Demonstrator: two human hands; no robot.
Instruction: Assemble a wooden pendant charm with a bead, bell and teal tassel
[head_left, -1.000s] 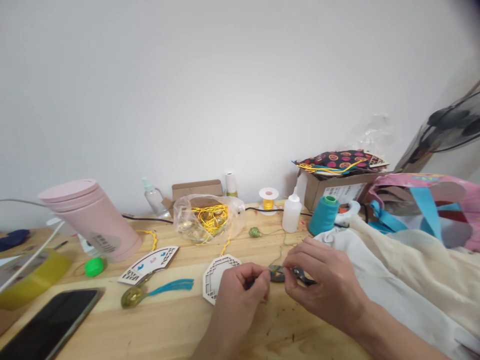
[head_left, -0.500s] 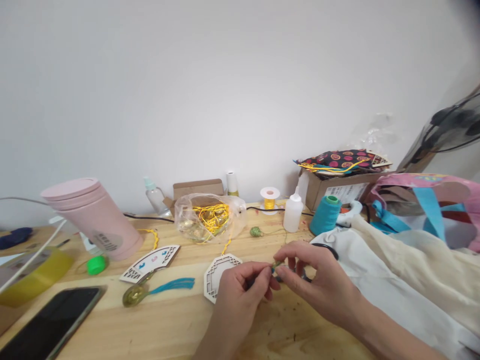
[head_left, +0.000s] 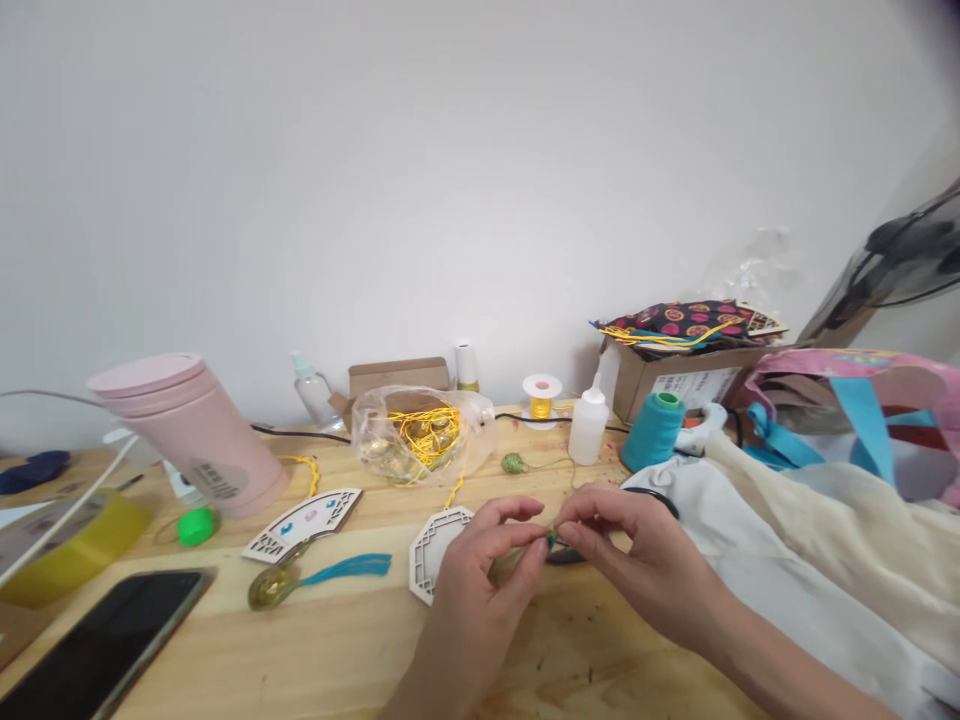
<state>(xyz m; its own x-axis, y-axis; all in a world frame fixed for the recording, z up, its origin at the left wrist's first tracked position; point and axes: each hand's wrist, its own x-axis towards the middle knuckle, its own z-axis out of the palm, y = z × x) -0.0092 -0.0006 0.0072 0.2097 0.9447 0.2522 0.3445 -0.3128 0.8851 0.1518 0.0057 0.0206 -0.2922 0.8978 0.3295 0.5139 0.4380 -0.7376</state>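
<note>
Noted: the left hand (head_left: 487, 565) and the right hand (head_left: 637, 550) are both closed in fine pinches, thumb and forefinger of each meeting on a tiny teal-and-green corded piece (head_left: 553, 539), held between the hands and clear of the pale pine tabletop (head_left: 225, 640). The fingertips obscure its exact form. The remaining fingers curl loosely. Handling is sound for work this small: grip confined to the fingertips, hands kept close together, piece lifted off the surface. A white lattice-cut octagonal wooden plaque (head_left: 433, 553) lies partly under the left hand. Black-handled scissors (head_left: 652, 497) sit beneath and beyond the right hand; whether that hand bears on them cannot be determined. Ahead of the hands, a green thread-wrapped bead (head_left: 514, 463) trails a fine thread toward the right hand. Left of them lies a teal tassel (head_left: 352, 565).
</note>
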